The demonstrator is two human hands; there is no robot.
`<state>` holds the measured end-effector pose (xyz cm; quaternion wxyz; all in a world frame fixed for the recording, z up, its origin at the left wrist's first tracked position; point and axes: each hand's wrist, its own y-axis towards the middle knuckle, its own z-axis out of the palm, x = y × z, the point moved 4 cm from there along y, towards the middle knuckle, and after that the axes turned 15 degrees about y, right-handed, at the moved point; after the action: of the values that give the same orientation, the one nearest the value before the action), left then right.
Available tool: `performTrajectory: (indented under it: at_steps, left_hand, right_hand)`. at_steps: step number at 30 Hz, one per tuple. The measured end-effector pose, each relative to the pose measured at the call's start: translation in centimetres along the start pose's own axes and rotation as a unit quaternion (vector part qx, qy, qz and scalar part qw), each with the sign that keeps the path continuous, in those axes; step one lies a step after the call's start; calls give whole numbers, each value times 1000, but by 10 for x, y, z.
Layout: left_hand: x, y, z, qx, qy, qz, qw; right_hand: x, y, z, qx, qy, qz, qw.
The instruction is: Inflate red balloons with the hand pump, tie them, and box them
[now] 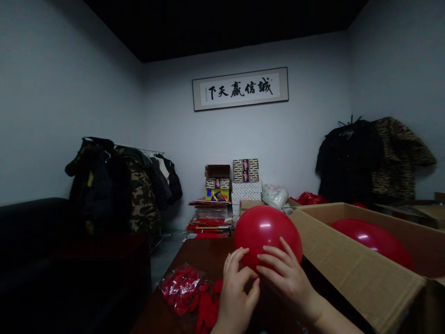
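A blown-up red balloon (pixel 266 227) is held upright in front of me, over the dark table. My left hand (pixel 239 290) is at its lower left, with thumb and index finger curled together at the balloon's underside, where the neck is hidden. At the lower right of the balloon, my right hand (pixel 285 273) has its fingers fanned against the rubber and one fingertip close to my left fingers; its thumb is out of sight. Left of my hands lie a clear bag of red balloons (pixel 183 287) and several loose flat red balloons (pixel 207 310).
An open cardboard box (pixel 358 264) stands close on the right, with another inflated red balloon (pixel 375 239) inside. Behind are stacked boxes (pixel 246 190) and flattened cardboard (pixel 209 222). A dark sofa (pixel 31 241) and a coat rack (pixel 139 149) fill the left side.
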<state>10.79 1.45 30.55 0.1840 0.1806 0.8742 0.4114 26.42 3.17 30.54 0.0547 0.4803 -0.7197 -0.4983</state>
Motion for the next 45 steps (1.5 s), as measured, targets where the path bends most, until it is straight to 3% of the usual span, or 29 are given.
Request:
performTrajectory:
  at_steps: [4,12,23,30,38,45]
  left_hand:
    - [-16,12,5,-21,-18,26,999]
    - [-68,30,29,-21,-14,134,991]
    - [-160,76,69,-78,-18,245,966]
    - [-216,96,99,-101,-46,279,954]
    - [-268,106,155,-107,-81,257,957]
    - [-297,104,195,-59,-97,258,959]
  right_hand:
    - [-18,3,-20,27,-73,42,996]
    - [-62,-14,-63,124,-92,111,982]
    - [-120,-58,-140,117,-150,202,961]
    - [-150,-95,-186,116,-186,231,948]
    - [-182,-146,-213,118,-209,260,935]
    - [-200,-193,-217,141,-200,290,925]
